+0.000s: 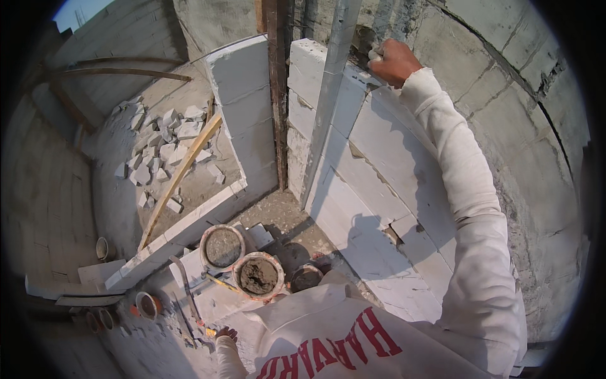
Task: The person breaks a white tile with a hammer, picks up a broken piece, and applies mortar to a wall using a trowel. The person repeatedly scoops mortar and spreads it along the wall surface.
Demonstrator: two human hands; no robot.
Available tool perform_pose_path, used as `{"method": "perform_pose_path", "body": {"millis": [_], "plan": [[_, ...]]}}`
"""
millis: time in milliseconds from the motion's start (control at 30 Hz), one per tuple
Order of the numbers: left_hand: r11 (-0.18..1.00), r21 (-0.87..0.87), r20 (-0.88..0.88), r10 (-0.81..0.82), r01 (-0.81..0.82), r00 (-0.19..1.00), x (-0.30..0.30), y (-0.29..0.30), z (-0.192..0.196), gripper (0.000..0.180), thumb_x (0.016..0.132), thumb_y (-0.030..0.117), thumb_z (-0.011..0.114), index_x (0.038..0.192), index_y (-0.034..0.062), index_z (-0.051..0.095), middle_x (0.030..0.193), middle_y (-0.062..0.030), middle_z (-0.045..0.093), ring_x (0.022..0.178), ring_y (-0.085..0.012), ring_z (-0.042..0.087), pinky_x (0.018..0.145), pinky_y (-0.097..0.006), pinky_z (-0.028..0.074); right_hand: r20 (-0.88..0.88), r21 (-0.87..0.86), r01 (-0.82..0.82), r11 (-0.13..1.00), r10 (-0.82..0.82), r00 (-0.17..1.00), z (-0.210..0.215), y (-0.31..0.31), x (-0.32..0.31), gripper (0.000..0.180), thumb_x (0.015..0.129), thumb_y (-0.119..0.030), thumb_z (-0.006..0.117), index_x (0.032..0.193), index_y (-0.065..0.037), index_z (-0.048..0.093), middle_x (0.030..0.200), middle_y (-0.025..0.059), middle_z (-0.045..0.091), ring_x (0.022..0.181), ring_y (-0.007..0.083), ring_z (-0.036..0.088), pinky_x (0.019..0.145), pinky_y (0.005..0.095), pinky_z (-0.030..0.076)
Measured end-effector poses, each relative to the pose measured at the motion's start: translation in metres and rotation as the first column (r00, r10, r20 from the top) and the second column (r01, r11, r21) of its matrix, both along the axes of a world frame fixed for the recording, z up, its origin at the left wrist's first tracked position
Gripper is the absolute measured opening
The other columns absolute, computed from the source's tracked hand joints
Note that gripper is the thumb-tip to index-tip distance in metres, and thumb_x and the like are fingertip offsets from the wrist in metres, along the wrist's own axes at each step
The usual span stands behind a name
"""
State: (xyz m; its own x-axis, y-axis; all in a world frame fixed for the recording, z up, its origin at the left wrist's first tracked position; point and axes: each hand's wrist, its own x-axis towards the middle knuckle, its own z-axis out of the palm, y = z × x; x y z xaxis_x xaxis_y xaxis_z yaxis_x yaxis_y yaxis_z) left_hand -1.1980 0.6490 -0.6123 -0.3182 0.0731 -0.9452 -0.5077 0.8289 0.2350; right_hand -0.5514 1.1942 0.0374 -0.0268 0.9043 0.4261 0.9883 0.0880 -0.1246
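The right hand, at the end of a raised, sleeved arm, is at the top edge of a white block wall, close against the rough grey wall behind. Its fingers are curled and drawn together, apparently pinching a small pale lump, probably mortar, at the fingertips. Just left of the hand stands an upright metal bar; farther left is a rust-brown post. Below the hand, the wall's courses show chipped, open joints.

The left hand is low beside the torso, near a yellow-and-orange object; its fingers look loosely spread, but whether they grip anything cannot be told. Ahead of it are buckets with a grey mix.

Handling (judged): the lump is likely light, damp and crumbly, best held between thumb and fingertips without squeezing. The blocks are presumably stiff and bulky, brittle at their corners; a hold on the broad faces would spare the edges.
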Motion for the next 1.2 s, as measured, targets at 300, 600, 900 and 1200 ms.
{"method": "perform_pose_path", "body": {"millis": [300, 600, 900, 1200], "plan": [[0.982, -0.168, 0.017, -0.083, 0.085, 0.996, 0.058, -0.035, -0.022, 0.033, 0.102, 0.030, 0.052, 0.131, 0.0136, 0.058, 0.113, -0.0139, 0.072, 0.083, -0.0285, 0.072, 0.065, -0.047, 0.050, -0.022, -0.073, 0.110, 0.991, -0.112, 0.993, -0.008, 0.000, 0.008, 0.033, 0.077, -0.022, 0.067, 0.092, 0.008, 0.070, 0.098, 0.0311, 0.070, 0.098, 0.0473, 0.067, 0.091, 0.0445, 0.053], [0.971, -0.225, 0.046, -0.073, 0.082, 0.996, 0.114, -0.105, -0.026, 0.028, 0.099, 0.027, 0.058, 0.119, 0.0091, 0.065, 0.104, -0.0117, 0.074, 0.086, -0.0280, 0.072, 0.074, -0.047, 0.053, -0.781, -0.057, -0.009, 0.998, -0.039, 0.623, -0.047, -0.168, -0.043, 0.028, 0.095, -0.023, 0.068, 0.101, 0.003, 0.070, 0.072, 0.0016, 0.060, 0.052, 0.0071, 0.051, 0.047, 0.0212, 0.038], [0.993, -0.076, -0.075, -0.099, 0.093, 0.992, 0.085, -0.099, -0.107, 0.022, 0.091, 0.022, 0.069, 0.110, 0.0109, 0.069, 0.082, -0.0047, 0.070, 0.064, -0.0146, 0.063, 0.048, -0.031, 0.044, -0.396, -0.769, -0.538, 0.346, 0.402, 0.825, -0.445, -0.250, -0.215, 0.033, 0.084, -0.019, 0.071, 0.110, 0.001, 0.068, 0.088, 0.0229, 0.070, 0.081, 0.0395, 0.070, 0.075, 0.0477, 0.056], [0.911, 0.388, -0.220, -0.058, 0.142, 0.974, 0.095, 0.167, -0.134, 0.052, 0.098, 0.036, 0.064, 0.136, 0.0000, 0.059, 0.098, -0.0090, 0.072, 0.087, -0.0180, 0.067, 0.079, -0.031, 0.053, 0.110, -0.809, -0.501, 0.307, 0.917, 0.383, -0.693, -0.255, -0.370, 0.013, 0.079, -0.015, 0.071, 0.087, -0.007, 0.076, 0.099, 0.0174, 0.072, 0.083, 0.0300, 0.073, 0.066, 0.0398, 0.059]]}}
